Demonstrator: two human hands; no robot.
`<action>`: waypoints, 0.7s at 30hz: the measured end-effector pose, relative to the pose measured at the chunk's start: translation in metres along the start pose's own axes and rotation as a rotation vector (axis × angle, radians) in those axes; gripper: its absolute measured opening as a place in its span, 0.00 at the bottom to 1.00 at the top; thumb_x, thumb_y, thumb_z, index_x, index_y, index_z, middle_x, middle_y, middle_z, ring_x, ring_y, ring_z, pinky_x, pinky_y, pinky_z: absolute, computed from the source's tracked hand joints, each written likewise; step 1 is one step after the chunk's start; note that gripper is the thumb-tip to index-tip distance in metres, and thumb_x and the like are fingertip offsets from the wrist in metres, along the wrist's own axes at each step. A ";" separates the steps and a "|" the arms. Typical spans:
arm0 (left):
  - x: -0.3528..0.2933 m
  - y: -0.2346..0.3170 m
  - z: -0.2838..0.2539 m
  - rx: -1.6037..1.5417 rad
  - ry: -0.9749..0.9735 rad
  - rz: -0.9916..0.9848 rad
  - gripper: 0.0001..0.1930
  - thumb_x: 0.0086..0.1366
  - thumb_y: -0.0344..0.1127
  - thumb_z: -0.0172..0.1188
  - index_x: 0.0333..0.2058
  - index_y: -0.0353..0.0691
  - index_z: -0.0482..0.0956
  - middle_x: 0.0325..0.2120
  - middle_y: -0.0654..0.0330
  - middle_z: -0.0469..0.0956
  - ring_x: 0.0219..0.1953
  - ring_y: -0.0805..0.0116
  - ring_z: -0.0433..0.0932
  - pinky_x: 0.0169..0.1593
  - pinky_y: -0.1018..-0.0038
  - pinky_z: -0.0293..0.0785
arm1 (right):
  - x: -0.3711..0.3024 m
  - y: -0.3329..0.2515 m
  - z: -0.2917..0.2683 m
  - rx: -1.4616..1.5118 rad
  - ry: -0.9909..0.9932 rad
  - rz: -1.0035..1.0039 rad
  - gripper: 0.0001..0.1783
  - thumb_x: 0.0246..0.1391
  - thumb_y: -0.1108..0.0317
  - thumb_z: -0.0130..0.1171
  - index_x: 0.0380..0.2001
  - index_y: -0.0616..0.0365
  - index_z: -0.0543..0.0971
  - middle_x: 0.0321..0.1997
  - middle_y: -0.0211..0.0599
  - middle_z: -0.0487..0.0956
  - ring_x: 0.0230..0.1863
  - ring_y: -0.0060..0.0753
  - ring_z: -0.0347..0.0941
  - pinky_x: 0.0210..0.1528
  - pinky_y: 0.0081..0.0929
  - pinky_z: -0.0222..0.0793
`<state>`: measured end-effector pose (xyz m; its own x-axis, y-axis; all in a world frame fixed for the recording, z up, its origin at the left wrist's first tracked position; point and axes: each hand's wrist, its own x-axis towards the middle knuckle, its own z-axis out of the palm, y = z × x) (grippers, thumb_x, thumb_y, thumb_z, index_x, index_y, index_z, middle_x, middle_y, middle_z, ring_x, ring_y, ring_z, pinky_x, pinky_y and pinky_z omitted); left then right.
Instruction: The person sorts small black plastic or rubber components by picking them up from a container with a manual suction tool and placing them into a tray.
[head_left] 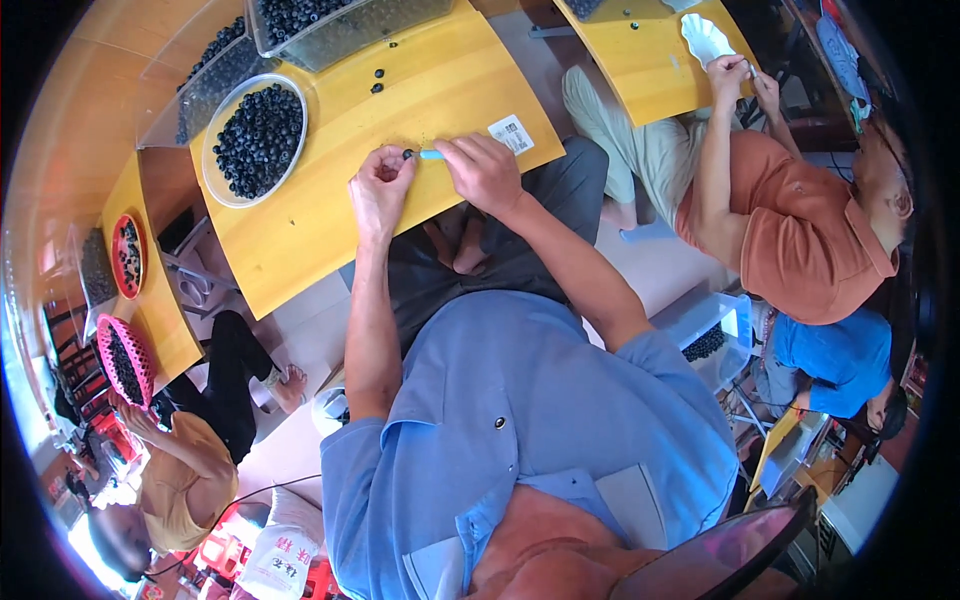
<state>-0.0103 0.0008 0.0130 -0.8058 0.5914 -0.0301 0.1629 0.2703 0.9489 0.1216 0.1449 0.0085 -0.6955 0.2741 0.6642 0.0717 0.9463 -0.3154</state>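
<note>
Above the near part of the yellow table (370, 225), my left hand (380, 192) pinches a small dark round berry-like piece (408, 154) between thumb and fingertips. My right hand (482, 173) is closed on a small tool with a light blue handle (431, 154). Its end points at the piece and is close to it; whether they touch I cannot tell. Left of my hands stands a clear round tub (212, 165) filled with similar dark pieces. Two loose dark pieces (377, 88) lie farther back on the wood.
Clear plastic bins (345, 38) of dark pieces stand at the back left. A white printed label (511, 134) lies near the table's right edge. Co-workers sit left and right; the one in an orange-brown shirt (800, 235) works over a white scalloped dish (706, 38).
</note>
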 end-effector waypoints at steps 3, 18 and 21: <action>0.000 0.002 0.001 -0.002 -0.001 0.001 0.09 0.66 0.29 0.72 0.41 0.33 0.85 0.29 0.68 0.83 0.31 0.83 0.77 0.39 0.83 0.76 | 0.000 -0.001 0.001 0.006 -0.008 -0.003 0.15 0.47 0.75 0.65 0.42 0.56 0.84 0.30 0.33 0.78 0.33 0.39 0.78 0.36 0.37 0.75; -0.005 -0.010 -0.001 -0.108 -0.032 0.015 0.09 0.66 0.26 0.72 0.44 0.32 0.85 0.33 0.67 0.84 0.34 0.82 0.79 0.41 0.83 0.76 | 0.001 -0.002 0.001 -0.029 -0.056 0.033 0.17 0.48 0.74 0.65 0.44 0.57 0.85 0.33 0.34 0.80 0.35 0.39 0.79 0.37 0.37 0.76; -0.007 -0.009 -0.002 -0.196 -0.044 0.018 0.10 0.66 0.25 0.72 0.45 0.32 0.84 0.35 0.66 0.85 0.36 0.82 0.80 0.43 0.83 0.77 | 0.000 0.000 0.001 -0.039 -0.048 0.057 0.17 0.48 0.74 0.65 0.45 0.58 0.85 0.33 0.35 0.80 0.36 0.40 0.80 0.38 0.37 0.77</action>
<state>-0.0069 -0.0072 0.0053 -0.7776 0.6284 -0.0219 0.0597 0.1084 0.9923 0.1208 0.1441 0.0073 -0.7226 0.3201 0.6127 0.1391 0.9355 -0.3247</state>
